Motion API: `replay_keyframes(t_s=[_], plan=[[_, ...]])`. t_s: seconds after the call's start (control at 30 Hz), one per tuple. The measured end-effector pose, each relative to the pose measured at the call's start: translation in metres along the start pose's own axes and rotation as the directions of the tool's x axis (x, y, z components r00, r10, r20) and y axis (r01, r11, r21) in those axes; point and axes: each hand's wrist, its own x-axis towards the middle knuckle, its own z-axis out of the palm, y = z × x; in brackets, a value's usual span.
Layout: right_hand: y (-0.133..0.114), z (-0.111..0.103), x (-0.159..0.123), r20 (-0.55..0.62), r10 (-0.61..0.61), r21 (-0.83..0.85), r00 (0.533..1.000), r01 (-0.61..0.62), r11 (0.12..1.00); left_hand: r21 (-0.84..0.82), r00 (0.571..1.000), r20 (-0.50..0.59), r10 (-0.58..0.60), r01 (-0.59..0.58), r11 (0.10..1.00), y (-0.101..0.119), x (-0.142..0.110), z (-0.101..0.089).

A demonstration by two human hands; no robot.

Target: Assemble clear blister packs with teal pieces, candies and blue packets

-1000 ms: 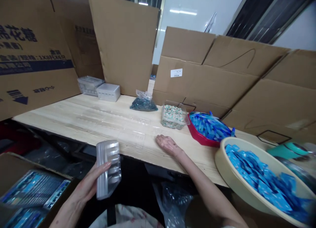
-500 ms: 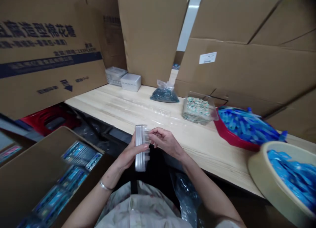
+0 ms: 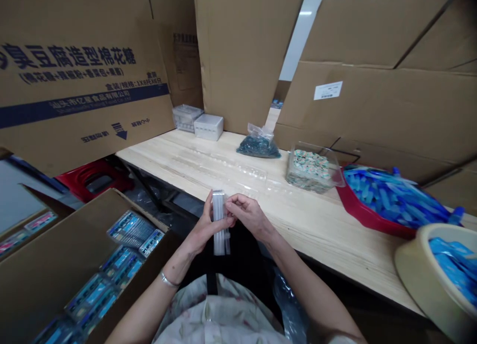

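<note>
My left hand (image 3: 201, 231) is closed around a stack of clear plastic blister trays (image 3: 219, 207), held upright just off the table's front edge. Its thumb presses across the near side of the stack. At the stack's right edge, my right hand (image 3: 250, 216) has its fingers pinched together against the plastic; whether a single tray is between them is hidden. Beyond the hands, faint transparent trays (image 3: 253, 172) lie flat on the wooden table (image 3: 167, 153).
Along the back stand a whitish plastic box (image 3: 208, 127), a bag of dark small pieces (image 3: 258, 146) and a clear tub of printed bits (image 3: 310, 169). To the right are a red basin (image 3: 359, 207) of blue items and a cream tub (image 3: 415, 264). An open carton (image 3: 40, 259) holds blister packs at left.
My right hand has left the tabletop and come to the stack's right edge. My left hand has brought the stack in front of my body. The view has swung left and down.
</note>
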Motion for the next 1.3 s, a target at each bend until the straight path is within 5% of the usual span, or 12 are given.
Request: replay_keyframes(t_s=[0.4,0.67,1.03,1.3], plan=[[0.003,-0.002,0.006,0.084,0.029,0.132,0.996,-0.040,0.990,0.060,0.998,0.058,0.038,-0.041,0.997,0.003,-0.002,0.002],[0.007,-0.004,0.011,0.100,0.032,0.227,0.994,-0.054,0.972,-0.062,0.995,0.094,-0.038,0.044,0.997,-0.006,-0.001,-0.004],[0.003,0.005,0.011,0.089,0.028,0.071,0.996,-0.034,0.997,-0.191,0.993,0.050,-0.110,0.118,0.974,-0.018,0.002,-0.003],[0.008,0.003,0.015,0.130,0.038,0.162,0.991,-0.059,0.985,-0.314,0.986,0.109,-0.125,0.154,0.937,-0.025,0.004,-0.005]])
